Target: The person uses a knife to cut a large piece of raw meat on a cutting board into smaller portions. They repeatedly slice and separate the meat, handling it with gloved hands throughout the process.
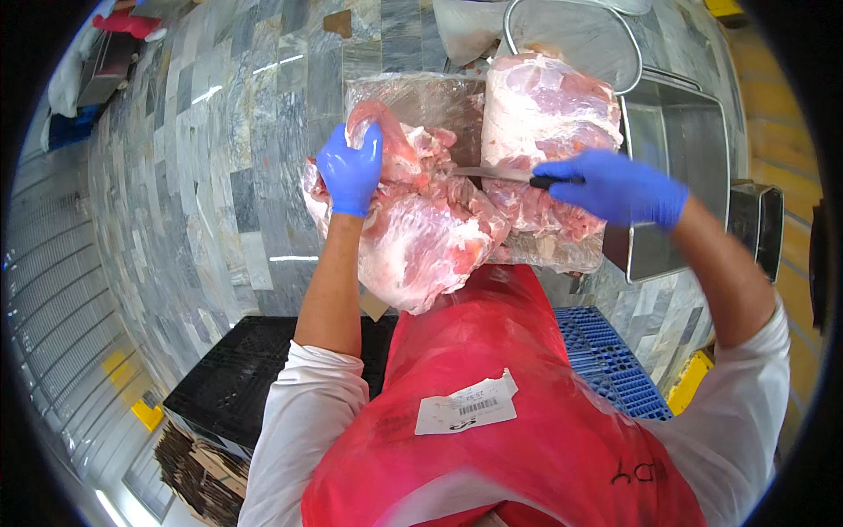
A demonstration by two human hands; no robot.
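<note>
A large piece of raw meat [421, 237] with white fat lies on the near left of the work surface. My left hand [351, 171], in a blue glove, grips a flap of this meat [391, 145] at its far end and bends it up. In my right hand [619, 184], also gloved in blue, is a knife [492, 173] with a dark handle. Its blade points left, with the tip against the meat beside the flap. A second big cut of meat [553, 101] lies just beyond the blade. My right hand is slightly blurred.
A film-wrapped board [421, 97] lies under the meat. To the right stand a deep metal tub [676, 140] and a smaller metal container [757, 228]. A bag-lined metal hoop [637, 53] is at the far side. A black crate [255, 360] and blue pallet [610, 351] are below.
</note>
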